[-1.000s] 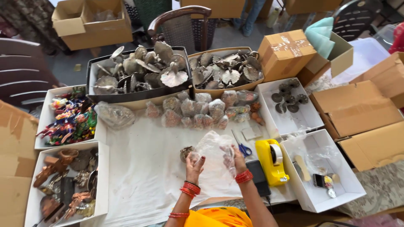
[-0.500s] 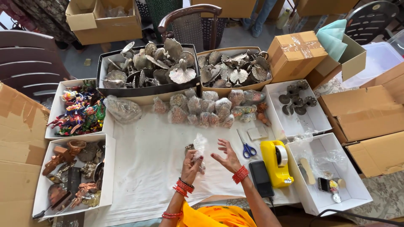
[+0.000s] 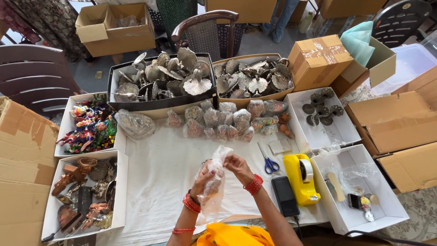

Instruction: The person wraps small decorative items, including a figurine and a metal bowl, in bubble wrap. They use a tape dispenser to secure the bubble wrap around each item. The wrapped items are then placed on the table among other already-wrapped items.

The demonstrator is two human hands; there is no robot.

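- While both hands work above it, the table (image 3: 159, 177) lies under a white cloth and bears everything else.
- Cardboard boxes stand about it: a flattened one at the left edge (image 3: 20, 150), a taped one (image 3: 317, 59) at the far right, more down the right side.
- Two trays sit at the far edge, a dark one (image 3: 119, 102) and a tan one (image 3: 227, 101), both heaped with grey metal leaf-shaped pieces.
- White boxes flank the cloth: one of bright figurines (image 3: 88, 127), one of brown and metal pieces (image 3: 82, 191), one of small dark holders (image 3: 322, 109), and one at near right (image 3: 364, 191) with loose plastic and small items.
- Small filled bags (image 3: 223, 120) lie in a row just before the trays.
- A yellow tape dispenser (image 3: 301, 178) stands right of the hands, a black phone (image 3: 285, 196) just beside it.
- Blue-handled scissors (image 3: 269, 161) lie between the row of bags and the phone.
- The clear bag (image 3: 213, 187) hangs upright over the near edge of the cloth, a small piece inside it, too blurred to name.
- The left hand (image 3: 202, 180) is closed around the bag's middle; red bangles ring the wrist.
- The right hand (image 3: 236, 166) pinches the bag's top, fingers curled, just touching the left.
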